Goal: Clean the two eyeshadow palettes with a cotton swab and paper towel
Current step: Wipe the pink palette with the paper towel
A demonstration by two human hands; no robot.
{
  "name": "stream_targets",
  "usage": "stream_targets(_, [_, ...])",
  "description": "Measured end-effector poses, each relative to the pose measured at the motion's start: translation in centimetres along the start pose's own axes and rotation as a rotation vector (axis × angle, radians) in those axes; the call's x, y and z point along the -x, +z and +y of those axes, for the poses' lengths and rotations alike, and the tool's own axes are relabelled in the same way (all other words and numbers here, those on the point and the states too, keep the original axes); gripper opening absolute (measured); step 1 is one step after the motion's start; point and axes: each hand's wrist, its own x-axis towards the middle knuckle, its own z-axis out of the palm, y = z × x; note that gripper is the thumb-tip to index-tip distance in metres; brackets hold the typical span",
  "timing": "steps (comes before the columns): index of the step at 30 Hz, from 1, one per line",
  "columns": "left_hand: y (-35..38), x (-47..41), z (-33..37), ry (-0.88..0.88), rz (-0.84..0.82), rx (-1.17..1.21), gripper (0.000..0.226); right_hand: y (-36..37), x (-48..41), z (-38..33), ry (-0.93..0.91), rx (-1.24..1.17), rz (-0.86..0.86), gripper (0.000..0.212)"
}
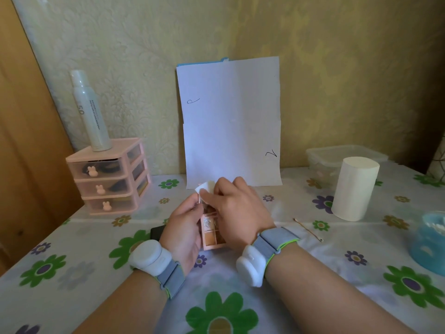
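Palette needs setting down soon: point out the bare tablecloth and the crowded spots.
Bare: the near-left tablecloth between the pink drawer organiser and the left hand; the strip between the white paper sheet and the paper towel roll. Crowded: the right side, with cotton swab, roll and blue tub; a dark object lies by the left wrist.

Swab (308,229) right of palette (213,233) (roll (354,189) behind)

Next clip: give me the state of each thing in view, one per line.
left hand: grips the pink palette
right hand: pinches the paper towel piece against the palette
pink palette: open, pans showing
cotton swab: lying on the table, untouched
paper roll: standing upright
drawer unit: all drawers closed
spray bottle: upright on the drawer unit
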Motion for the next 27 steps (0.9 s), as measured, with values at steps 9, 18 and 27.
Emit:
stream_targets(9, [0.1,0.3,0.1,-0.018,-0.036,0.011,0.036,-0.5,-0.1,0.8,-0.022,-0.039,-0.06,0.04])
stream_targets(18, [0.1,0.3,0.1,-0.053,-0.094,-0.032,0.037,-0.6,-0.2,1.1,0.046,0.018,-0.001,0.045])
stream_targets(27, [0.1,0.4,0.3,0.003,-0.045,0.012,0.042,-0.7,0.5,2.5,0.033,-0.01,-0.079,0.038])
